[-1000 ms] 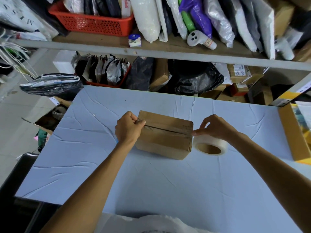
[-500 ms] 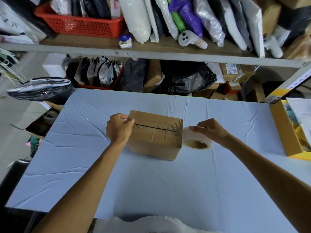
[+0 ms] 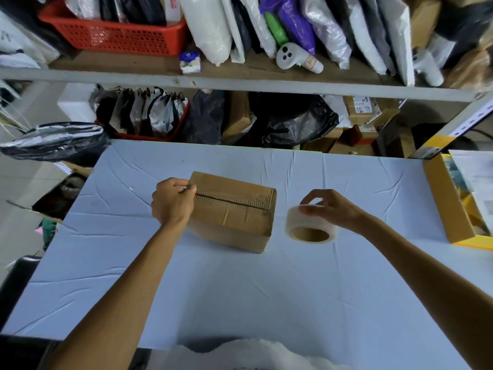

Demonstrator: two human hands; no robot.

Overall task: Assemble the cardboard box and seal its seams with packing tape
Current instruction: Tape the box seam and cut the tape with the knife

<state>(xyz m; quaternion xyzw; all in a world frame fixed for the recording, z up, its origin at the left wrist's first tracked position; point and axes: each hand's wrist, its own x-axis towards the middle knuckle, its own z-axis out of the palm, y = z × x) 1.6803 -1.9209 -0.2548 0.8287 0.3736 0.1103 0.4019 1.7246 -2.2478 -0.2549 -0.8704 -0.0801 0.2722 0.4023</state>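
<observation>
left hand (image 3: 173,202) grips box (image 3: 234,212); right hand (image 3: 333,206) holds tape (image 3: 306,222)

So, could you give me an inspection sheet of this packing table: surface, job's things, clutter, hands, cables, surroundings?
Surface: pale blue cloth-covered table, creased.
Job's things: brown cardboard box, flaps closed, centre seam showing; roll of clear packing tape to its right, apart from it.
Clutter: yellow-edged cardboard carton, open, at the table's right edge.
Hands: left hand pinches the box's left end at the seam; right hand grips the tape roll from above.
Cables: nothing seen.
Surroundings: grey shelf behind, carrying a red plastic basket, bagged goods and a white handheld controller; black plastic bag beneath.
</observation>
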